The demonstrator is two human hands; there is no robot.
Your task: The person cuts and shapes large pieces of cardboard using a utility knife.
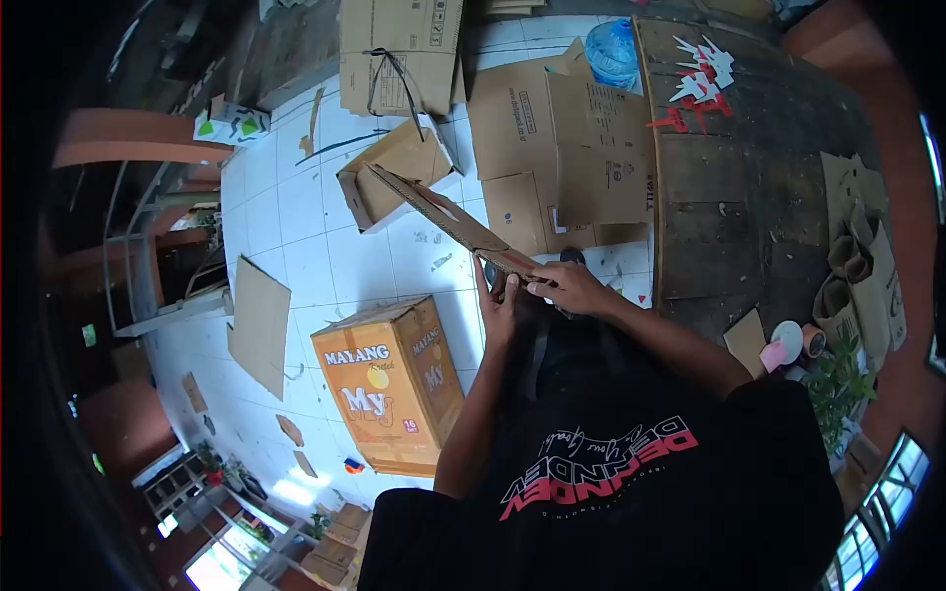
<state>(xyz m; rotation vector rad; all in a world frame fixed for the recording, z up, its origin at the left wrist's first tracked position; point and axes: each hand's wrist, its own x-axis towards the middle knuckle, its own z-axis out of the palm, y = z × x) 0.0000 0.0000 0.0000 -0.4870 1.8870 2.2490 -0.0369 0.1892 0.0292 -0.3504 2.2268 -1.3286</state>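
A long, narrow piece of cardboard (448,217) is held in both hands in front of my body, its far end reaching over an open shallow cardboard box (365,202) on the floor. My left hand (498,305) grips the near end from the left, thumb on top and fingers underneath. From the right, my right hand (572,289) pinches the same end, with its thumb pointing toward the left thumb. The cardboard's near tip is partly hidden by the hands and my dark shirt.
An orange carton (389,384) stands on the white tiles at left, near a flat cardboard sheet (259,325). Flattened boxes (512,128) lie ahead. A dark wooden table (729,207) at right bears white and red cutouts (702,74). A blue water jug (613,54) stands behind.
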